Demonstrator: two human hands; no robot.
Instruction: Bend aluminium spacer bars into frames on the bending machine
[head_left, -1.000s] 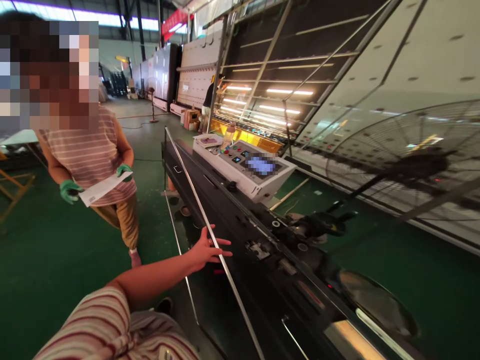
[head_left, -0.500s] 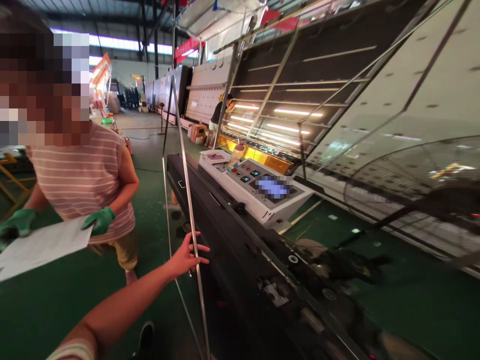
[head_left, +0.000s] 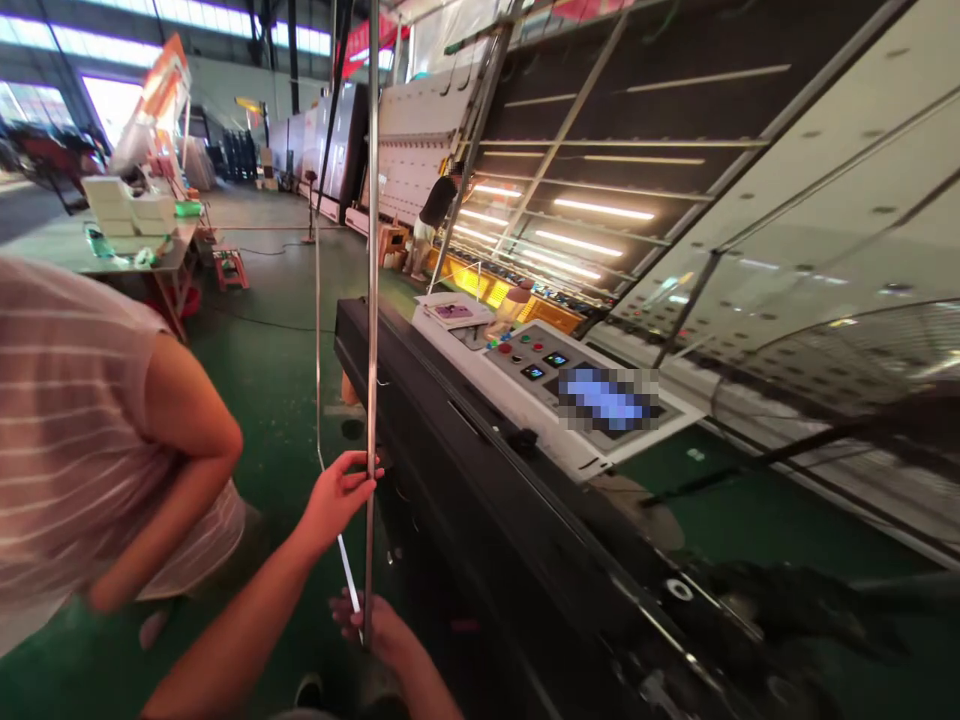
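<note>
A tall, thin metal frame stands upright before me, its two long bars meeting near the bottom; its top runs out of view. My left hand closes thumb and fingers around the nearer bar, about two thirds of the way down the picture. Lower down, my right hand grips the frame's bottom end, slightly blurred, its fingers partly behind the bars. Just right of both hands runs a long black machine bed, with a grey control panel on its far side.
Close on my left is a co-worker in a striped top. A table bearing white boxes stands behind them. A large tilted rack and a fan are at right. Another person bends by the machine farther back.
My right hand has come into view at the frame's lower end. The frame stands more upright, with my left hand moved slightly left. The co-worker has moved closer and turned away.
</note>
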